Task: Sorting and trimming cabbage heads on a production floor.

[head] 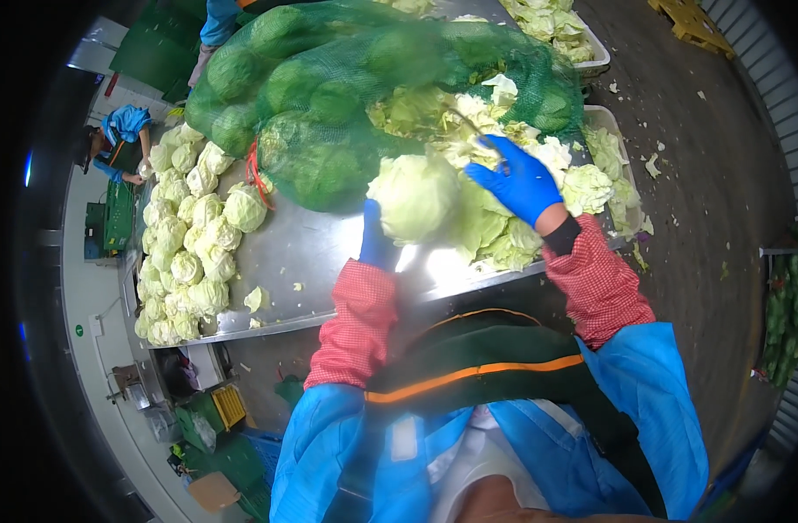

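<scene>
My left hand (pixel 378 238), in a blue glove, holds a pale green cabbage head (pixel 415 198) from its left side, above the metal table (pixel 294 261). To the right of that cabbage, my right hand (pixel 520 175), also gloved in blue, is closed on the handle of a thin tool, likely a knife (pixel 467 122); its outline is blurred. Loose cabbage leaves (pixel 497 232) lie beneath and around my right hand. Just beyond my hands, green mesh sacks (pixel 327 144) full of cabbages lie on the table, one tied with red string (pixel 255 173).
Trimmed cabbages (pixel 186 242) are piled at the table's left. White crates of leaves (pixel 624 150) stand along the right edge. Another person (pixel 121 140) works at the far left, and a co-worker's sleeve (pixel 219 23) shows beyond the sacks. Leaf scraps litter the floor (pixel 693 170).
</scene>
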`<action>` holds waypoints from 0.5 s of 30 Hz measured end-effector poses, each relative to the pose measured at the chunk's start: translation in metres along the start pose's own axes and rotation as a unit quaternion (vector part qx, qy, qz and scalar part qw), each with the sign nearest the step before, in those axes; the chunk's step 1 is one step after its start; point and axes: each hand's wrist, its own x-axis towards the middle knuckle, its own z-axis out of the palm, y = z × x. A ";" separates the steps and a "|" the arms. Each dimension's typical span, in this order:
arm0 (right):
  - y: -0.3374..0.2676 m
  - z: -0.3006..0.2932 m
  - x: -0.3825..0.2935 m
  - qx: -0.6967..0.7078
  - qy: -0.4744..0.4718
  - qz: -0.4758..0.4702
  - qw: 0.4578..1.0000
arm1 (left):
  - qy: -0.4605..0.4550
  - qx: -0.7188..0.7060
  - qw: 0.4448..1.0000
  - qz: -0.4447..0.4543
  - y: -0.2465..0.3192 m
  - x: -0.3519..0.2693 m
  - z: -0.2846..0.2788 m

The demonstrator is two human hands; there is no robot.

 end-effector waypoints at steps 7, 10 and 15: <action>0.015 0.008 0.001 0.331 -0.258 0.166 0.892 | -0.077 0.267 0.945 0.175 -0.010 0.012 0.010; 0.045 0.014 -0.004 0.402 -0.276 0.180 0.854 | -0.072 0.343 0.916 0.193 -0.016 0.010 0.015; 0.039 0.010 -0.020 0.470 -0.250 0.203 0.821 | -0.087 0.390 0.898 0.185 -0.026 0.010 0.009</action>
